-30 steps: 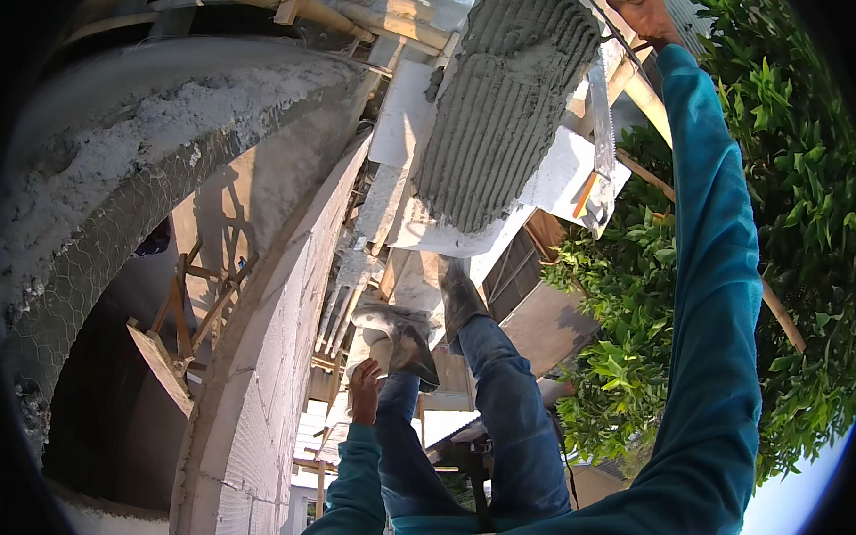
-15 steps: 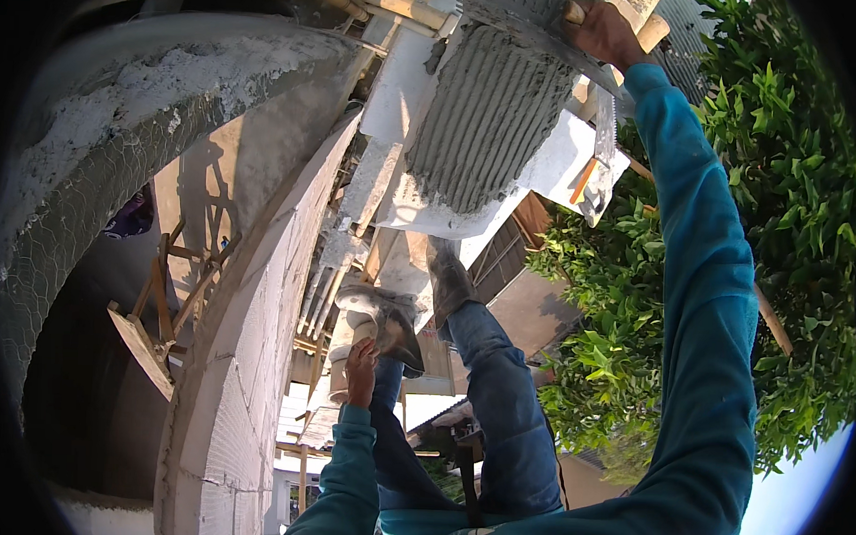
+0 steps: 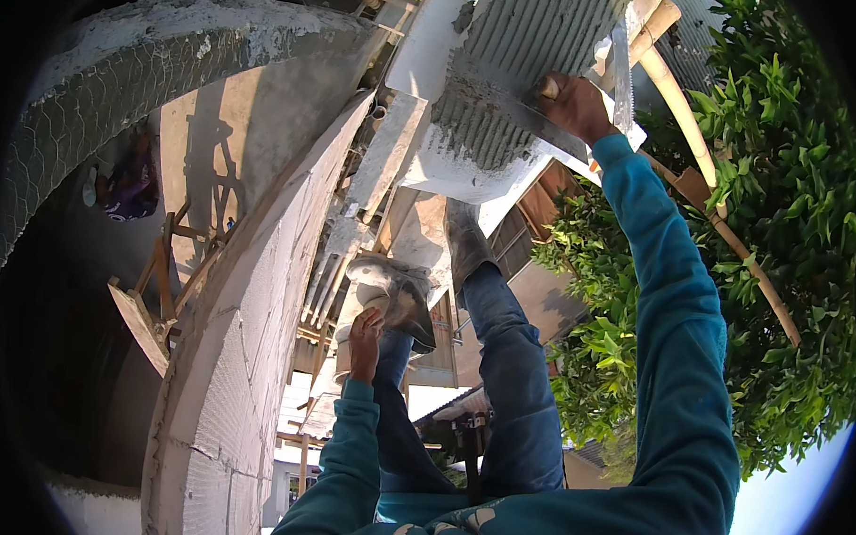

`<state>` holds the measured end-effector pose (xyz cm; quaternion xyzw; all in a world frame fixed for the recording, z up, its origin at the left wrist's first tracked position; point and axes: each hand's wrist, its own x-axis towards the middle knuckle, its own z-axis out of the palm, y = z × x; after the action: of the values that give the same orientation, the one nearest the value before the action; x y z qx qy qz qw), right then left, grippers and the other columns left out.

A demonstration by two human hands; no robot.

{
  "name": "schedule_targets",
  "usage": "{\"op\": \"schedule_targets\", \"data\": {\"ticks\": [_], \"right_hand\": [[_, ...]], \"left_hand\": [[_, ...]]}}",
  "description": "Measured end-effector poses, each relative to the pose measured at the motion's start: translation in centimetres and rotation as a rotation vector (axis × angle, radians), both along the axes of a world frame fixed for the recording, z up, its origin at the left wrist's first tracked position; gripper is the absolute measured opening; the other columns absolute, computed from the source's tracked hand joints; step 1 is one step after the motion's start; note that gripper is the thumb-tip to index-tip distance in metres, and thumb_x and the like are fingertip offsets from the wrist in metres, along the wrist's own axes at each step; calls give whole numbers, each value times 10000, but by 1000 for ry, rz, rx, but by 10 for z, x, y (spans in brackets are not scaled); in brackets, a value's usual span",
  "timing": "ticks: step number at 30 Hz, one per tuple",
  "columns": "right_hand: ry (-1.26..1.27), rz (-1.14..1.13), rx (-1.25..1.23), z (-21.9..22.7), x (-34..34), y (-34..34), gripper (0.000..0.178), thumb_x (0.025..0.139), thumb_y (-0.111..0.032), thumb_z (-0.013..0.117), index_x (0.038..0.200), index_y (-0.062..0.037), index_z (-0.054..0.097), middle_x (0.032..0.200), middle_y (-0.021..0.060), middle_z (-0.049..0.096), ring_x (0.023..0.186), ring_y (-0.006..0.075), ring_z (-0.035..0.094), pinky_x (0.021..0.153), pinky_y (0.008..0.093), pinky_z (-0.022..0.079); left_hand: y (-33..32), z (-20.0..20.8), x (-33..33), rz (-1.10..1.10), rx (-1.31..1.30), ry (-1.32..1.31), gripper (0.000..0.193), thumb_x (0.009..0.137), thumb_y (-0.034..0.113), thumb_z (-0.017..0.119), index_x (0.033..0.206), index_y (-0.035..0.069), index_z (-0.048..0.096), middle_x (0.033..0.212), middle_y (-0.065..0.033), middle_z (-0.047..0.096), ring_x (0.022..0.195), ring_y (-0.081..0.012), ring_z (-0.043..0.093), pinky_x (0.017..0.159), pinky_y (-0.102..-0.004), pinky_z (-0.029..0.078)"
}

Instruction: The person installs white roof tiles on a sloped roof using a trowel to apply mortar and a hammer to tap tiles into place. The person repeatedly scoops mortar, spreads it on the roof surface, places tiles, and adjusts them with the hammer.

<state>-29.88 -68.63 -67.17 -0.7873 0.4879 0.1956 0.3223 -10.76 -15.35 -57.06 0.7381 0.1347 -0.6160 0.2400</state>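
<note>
My right hand (image 3: 577,108) is closed round the wooden handle of a notched trowel (image 3: 495,91). The trowel's blade lies on grey mortar (image 3: 540,31), which is combed into parallel ridges over a white slab (image 3: 464,179). Some of the blade is hidden by the hand. Lower down, my left hand (image 3: 363,343) hangs beside my knee and boot (image 3: 408,309), fingers loosely bent and nothing seen in them. It is nearest to a pale cylindrical thing (image 3: 350,326), and whether it touches that is unclear.
A light block wall (image 3: 240,384) curves along my left. Beyond it are a wooden stand (image 3: 163,287) and a person in purple (image 3: 134,186). A toothed metal strip (image 3: 625,81) lies by the slab's right edge. Bamboo poles (image 3: 683,111) and leafy branches (image 3: 698,371) fill the right.
My right hand has drawn the trowel toward me, down across the ridged mortar. More ridges show beyond the blade. My left hand has risen slightly, and the view has shifted.
</note>
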Motion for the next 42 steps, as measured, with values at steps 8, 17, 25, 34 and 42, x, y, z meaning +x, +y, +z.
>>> {"op": "schedule_targets", "data": {"ticks": [8, 17, 25, 34, 42], "right_hand": [[37, 23, 18, -6, 2, 96, 480, 791, -287, 664, 1238, -116, 626, 1001, 200, 703, 967, 372, 674, 877, 449, 535], [-98, 21, -18, -3, 6, 147, 406, 765, -293, 691, 1129, -115, 674, 860, 193, 704, 856, 378, 686, 803, 461, 550], [-82, -374, 621, -34, 1, 134, 264, 826, -199, 662, 1031, -33, 659, 744, 114, 684, 626, 212, 658, 535, 350, 488], [-300, -554, 1171, -19, -59, 130, 386, 991, -293, 494, 1211, -3, 621, 1105, 102, 673, 940, 173, 648, 822, 340, 523], [-681, -535, 869, 44, -105, 83, 378, 976, -263, 543, 1257, -12, 586, 1145, 87, 661, 980, 170, 642, 845, 326, 536]], "left_hand": [[21, 2, 7, 54, -6, 7, 459, 918, 119, 469, 1361, 1, 481, 1371, -136, 542, 1256, -257, 533, 1050, -387, 416], [31, 4, 14, 52, -65, -19, 445, 919, 114, 469, 1349, 5, 498, 1354, -133, 558, 1240, -251, 550, 1036, -385, 432], [36, 9, 23, 22, -50, -54, 437, 915, 75, 449, 1343, 9, 506, 1344, -128, 565, 1231, -253, 556, 1024, -378, 442], [41, 48, 33, 87, -131, -130, 425, 917, 16, 399, 1323, 7, 523, 1314, -111, 584, 1195, -235, 579, 991, -356, 445], [53, 51, 38, 113, -182, -171, 444, 888, 11, 407, 1313, -3, 534, 1279, -103, 601, 1160, -233, 594, 961, -333, 463]]}}
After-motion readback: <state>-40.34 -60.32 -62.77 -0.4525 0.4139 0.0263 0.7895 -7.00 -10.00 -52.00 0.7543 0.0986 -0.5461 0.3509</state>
